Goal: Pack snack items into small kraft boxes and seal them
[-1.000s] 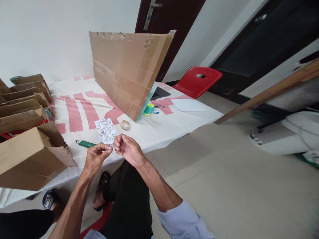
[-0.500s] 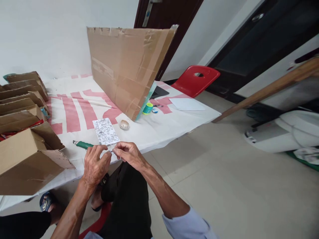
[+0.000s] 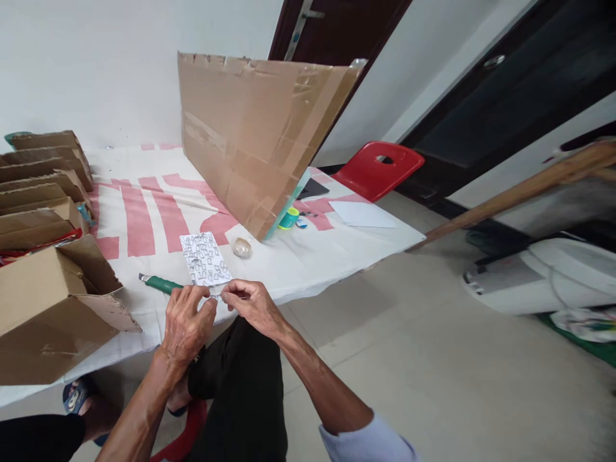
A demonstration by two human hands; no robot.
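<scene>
Left hand (image 3: 187,319), fingers curled, grip unclear, right hand (image 3: 253,309) pinching tiny pale scrap (image 3: 216,297), rectangular patterned card (image 3: 205,258)

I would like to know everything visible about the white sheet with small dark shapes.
The white sheet looks like paper or thin card: rectangular, covered with many small, roughly four-sided dark outlines. It lies flat on the tablecloth, near the front edge, just beyond the left hand and right hand. Whether either hand touches its near edge is unclear.
</scene>
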